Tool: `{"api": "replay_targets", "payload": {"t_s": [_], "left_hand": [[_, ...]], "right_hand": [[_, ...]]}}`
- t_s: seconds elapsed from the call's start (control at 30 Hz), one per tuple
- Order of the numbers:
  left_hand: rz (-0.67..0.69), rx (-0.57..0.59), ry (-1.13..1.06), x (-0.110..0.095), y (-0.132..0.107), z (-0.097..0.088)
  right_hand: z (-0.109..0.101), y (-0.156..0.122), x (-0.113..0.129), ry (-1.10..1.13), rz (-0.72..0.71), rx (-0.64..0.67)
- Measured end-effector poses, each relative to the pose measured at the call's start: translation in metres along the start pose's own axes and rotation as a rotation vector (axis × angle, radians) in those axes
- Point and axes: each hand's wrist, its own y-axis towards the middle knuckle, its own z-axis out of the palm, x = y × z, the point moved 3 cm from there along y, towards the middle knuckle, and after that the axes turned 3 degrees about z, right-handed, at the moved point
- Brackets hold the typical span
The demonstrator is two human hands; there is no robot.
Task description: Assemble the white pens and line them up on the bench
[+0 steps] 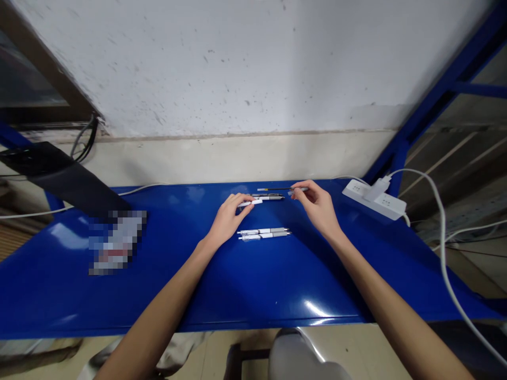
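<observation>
My left hand (231, 215) is closed around a white pen barrel (253, 202), which points to the right. Across a small gap, my right hand (315, 203) pinches a grey pen tip section, out of which a thin dark ink refill (277, 189) sticks toward the left. Behind the barrel, partly covered by my left hand, lie pens with black and white parts (273, 197). Nearer to me, two white pens with grey grips (264, 234) rest side by side on the blue table (245, 285).
On the right of the table a white power strip (374, 199) holds a plugged-in charger, and its white cable (441, 253) hangs over the edge. At left stands a dark upright panel (79, 182) beside a blurred-out item (121, 243). A wall (237, 79) closes off the back.
</observation>
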Motion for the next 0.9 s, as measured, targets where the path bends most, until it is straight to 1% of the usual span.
{"api": "replay_targets", "payload": {"t_s": [0.9], "left_hand": [[0.001, 0.017, -0.001, -0.0006, -0.0007, 0.0005]], "right_hand": [[0.0009, 0.0015, -0.0040, 0.025, 0.011, 0.001]]}}
